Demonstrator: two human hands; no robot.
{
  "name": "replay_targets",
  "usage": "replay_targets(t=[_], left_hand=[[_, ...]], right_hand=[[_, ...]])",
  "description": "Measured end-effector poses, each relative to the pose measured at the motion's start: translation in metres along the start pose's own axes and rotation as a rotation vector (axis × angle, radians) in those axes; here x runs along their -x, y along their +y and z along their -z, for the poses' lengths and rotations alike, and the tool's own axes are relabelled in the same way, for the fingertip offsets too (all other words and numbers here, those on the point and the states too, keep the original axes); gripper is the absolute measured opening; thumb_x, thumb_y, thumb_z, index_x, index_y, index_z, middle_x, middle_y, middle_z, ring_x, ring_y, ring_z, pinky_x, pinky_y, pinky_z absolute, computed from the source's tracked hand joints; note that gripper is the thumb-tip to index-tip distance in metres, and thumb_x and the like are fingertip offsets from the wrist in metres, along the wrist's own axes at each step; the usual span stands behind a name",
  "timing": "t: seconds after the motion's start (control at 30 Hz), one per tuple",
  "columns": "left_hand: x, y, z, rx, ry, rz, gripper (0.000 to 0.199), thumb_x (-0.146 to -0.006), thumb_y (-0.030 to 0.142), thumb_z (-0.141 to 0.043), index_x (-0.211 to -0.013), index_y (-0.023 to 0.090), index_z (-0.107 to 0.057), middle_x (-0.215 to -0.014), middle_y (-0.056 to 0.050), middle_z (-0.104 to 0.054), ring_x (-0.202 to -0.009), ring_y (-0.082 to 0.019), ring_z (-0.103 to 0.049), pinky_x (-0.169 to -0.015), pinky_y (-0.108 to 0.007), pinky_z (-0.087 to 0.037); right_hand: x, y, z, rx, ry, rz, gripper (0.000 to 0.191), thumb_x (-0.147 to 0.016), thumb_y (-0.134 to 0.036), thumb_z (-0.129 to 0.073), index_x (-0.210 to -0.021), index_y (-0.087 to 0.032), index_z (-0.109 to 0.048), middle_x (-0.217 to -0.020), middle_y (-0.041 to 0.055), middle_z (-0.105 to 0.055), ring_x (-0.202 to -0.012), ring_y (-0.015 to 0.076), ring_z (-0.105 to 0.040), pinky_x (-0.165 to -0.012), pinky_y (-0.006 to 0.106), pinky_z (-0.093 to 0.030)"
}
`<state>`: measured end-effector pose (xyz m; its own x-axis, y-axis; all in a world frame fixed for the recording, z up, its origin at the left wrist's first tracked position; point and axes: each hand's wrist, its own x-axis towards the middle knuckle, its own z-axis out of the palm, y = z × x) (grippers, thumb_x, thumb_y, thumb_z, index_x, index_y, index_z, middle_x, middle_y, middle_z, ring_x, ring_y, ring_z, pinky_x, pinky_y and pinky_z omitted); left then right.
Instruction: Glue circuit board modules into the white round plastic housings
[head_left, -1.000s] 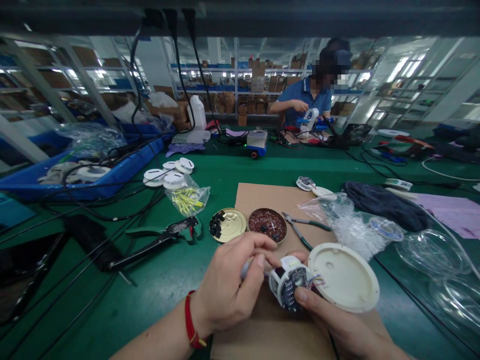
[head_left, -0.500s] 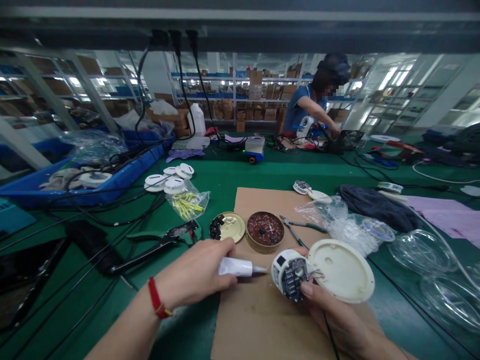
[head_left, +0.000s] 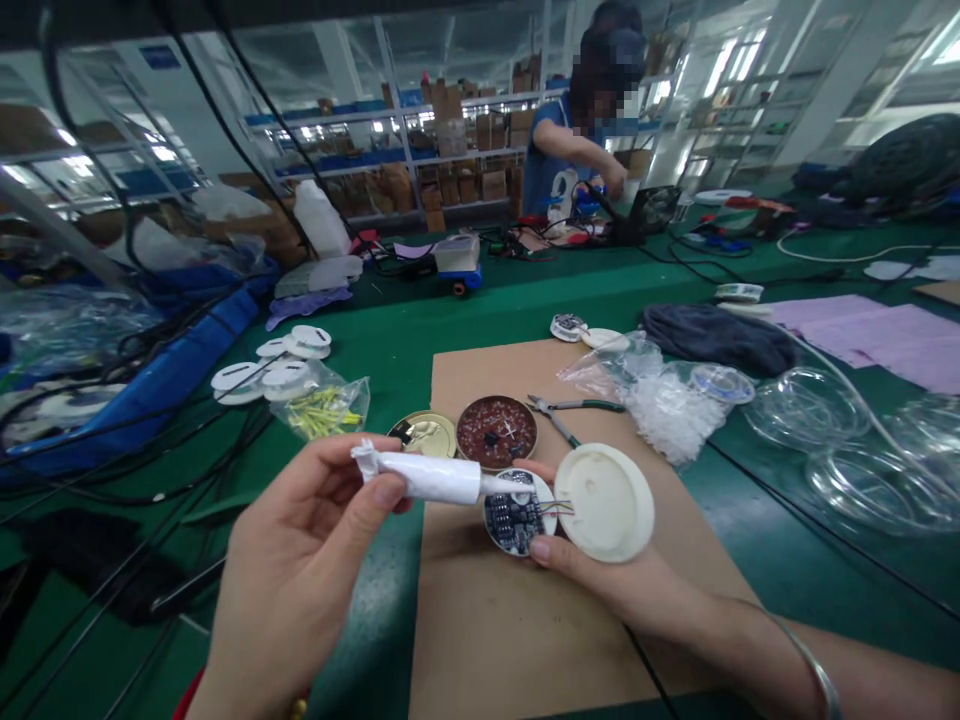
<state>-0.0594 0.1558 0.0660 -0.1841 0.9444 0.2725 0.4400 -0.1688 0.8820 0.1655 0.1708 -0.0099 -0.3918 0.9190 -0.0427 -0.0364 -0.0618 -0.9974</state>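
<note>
My left hand (head_left: 319, 540) is closed around the crimped end of a white glue tube (head_left: 431, 477), fingers and thumb pinching it. The tube lies nearly level, its thin nozzle pointing right over a round circuit board (head_left: 511, 515); whether the tip touches cannot be seen. My right hand (head_left: 592, 570) grips the round white housing that carries this board, thumb at its lower edge. Thin coloured wires join the board to a white round cover (head_left: 606, 502), which rests open above the same hand. Behind them stands a round tin (head_left: 496, 432) of reddish-brown grains.
Under the hands lies a cardboard sheet (head_left: 487, 640). Cutting pliers (head_left: 574, 408), a gold lid (head_left: 427, 436), a bag of yellow pieces (head_left: 322, 408) and a bag of clear pieces (head_left: 671, 410) surround it. A blue bin (head_left: 172, 370) stands left. A co-worker (head_left: 574, 140) works across the bench.
My left hand has lifted the tube and turned it, bringing the nozzle from beside the housing to over the board. My right hand has tilted the board face upward. The view has shifted.
</note>
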Motion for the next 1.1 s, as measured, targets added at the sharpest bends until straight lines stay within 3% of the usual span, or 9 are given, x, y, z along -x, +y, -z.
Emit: replay_targets(t=[0.17,0.3,1.1], left_hand=[[0.015,-0.01,-0.009,-0.244,0.013,-0.15,0.019,-0.082,0.035,-0.065,-0.098,0.026,-0.062,-0.091,0.006,-0.069,-0.075,-0.012,-0.066,-0.069,-0.018,-0.053],[0.021,-0.02,-0.008,-0.352,-0.029,-0.176,0.022,-0.081,0.034,-0.065,-0.102,0.027,-0.06,-0.094,0.005,-0.07,-0.078,-0.013,-0.066,-0.069,-0.022,-0.051],[0.022,-0.015,-0.013,-0.381,-0.022,-0.219,0.019,-0.081,0.036,-0.065,-0.098,0.027,-0.062,-0.089,0.006,-0.071,-0.074,-0.013,-0.066,-0.069,-0.022,-0.051]], right_hand=[[-0.001,0.001,0.002,-0.027,-0.008,0.02,0.064,-0.074,-0.032,-0.068,-0.133,-0.024,-0.046,-0.125,0.0094,-0.059,-0.112,0.0246,-0.057,-0.104,0.044,-0.041],[-0.001,0.002,0.003,-0.082,-0.023,0.013,0.063,-0.075,-0.031,-0.07,-0.133,-0.024,-0.045,-0.124,0.0078,-0.06,-0.113,0.0236,-0.057,-0.104,0.042,-0.042],[-0.002,0.001,0.001,-0.099,-0.027,0.043,0.059,-0.075,-0.03,-0.07,-0.13,-0.026,-0.047,-0.122,0.0071,-0.06,-0.111,0.0251,-0.058,-0.102,0.044,-0.044]])
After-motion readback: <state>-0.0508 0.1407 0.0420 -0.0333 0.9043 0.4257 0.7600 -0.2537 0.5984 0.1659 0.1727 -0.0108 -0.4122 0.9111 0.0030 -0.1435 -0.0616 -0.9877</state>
